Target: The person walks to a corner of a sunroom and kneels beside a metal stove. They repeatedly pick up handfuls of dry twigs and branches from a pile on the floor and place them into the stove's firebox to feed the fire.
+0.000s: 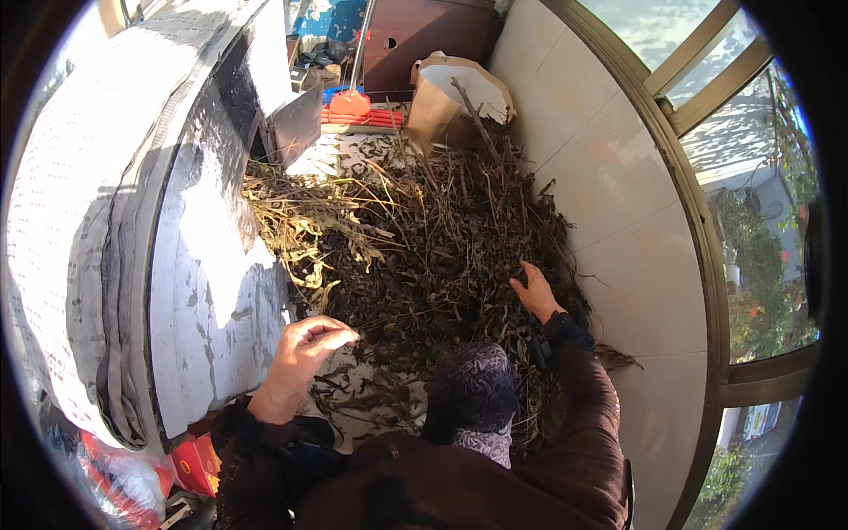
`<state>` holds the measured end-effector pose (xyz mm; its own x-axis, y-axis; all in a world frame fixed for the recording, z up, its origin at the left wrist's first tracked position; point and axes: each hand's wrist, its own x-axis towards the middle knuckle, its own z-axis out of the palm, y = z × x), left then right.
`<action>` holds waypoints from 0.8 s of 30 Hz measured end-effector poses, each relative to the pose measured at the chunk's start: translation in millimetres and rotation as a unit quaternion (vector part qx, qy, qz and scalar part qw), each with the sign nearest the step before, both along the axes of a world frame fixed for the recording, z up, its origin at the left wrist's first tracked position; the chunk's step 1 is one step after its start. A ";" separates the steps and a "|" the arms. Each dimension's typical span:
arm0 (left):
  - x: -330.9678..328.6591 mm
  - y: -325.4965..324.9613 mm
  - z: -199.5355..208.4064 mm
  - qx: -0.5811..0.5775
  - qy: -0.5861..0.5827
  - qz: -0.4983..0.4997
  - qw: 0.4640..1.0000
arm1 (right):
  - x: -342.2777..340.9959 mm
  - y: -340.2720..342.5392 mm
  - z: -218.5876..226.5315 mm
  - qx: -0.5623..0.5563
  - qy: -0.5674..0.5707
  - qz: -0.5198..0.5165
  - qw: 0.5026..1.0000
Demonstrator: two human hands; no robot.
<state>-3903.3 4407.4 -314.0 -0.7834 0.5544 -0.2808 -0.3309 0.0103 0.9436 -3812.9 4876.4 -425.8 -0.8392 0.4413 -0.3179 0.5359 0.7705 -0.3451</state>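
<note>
A large heap of dried plants (442,238), dark brown leaves and stalks with a paler straw-coloured part at the left, covers the floor ahead of me. Over its near left edge hangs my left hand (309,347), thumb and fingers pinched together. Anything between those fingertips is too small to make out. My right hand (537,293) is at the heap's right side, thumb and forefinger apart, with no held thing visible. Its fingertips are close to or touching the dark leaves. Loose leaf bits (375,397) lie scattered on the pale floor between my left arm and my knee.
A brown paper bag (437,97) stands open behind the heap, beside a red dustpan-like tool (351,104). On the left is a white peeling cabinet (221,291); a tiled wall (618,256) and windows run along the right. My patterned knee (473,389) juts forward.
</note>
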 end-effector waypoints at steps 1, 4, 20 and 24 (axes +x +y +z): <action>0.5 0.9 0.9 0.004 0.013 0.004 1.000 | 16.4 2.8 -9.6 0.034 -0.017 -0.028 0.999; 3.8 8.1 1.0 0.012 -0.013 0.030 0.999 | 48.1 13.3 -24.6 0.064 -0.006 -0.065 0.996; 0.0 31.4 -10.6 -0.017 -0.033 0.053 0.998 | -9.7 42.3 -52.2 0.124 -0.101 -0.157 0.975; 4.1 39.8 -5.2 0.008 -0.028 0.037 0.999 | -21.0 54.8 -55.9 0.048 -0.132 -0.203 0.969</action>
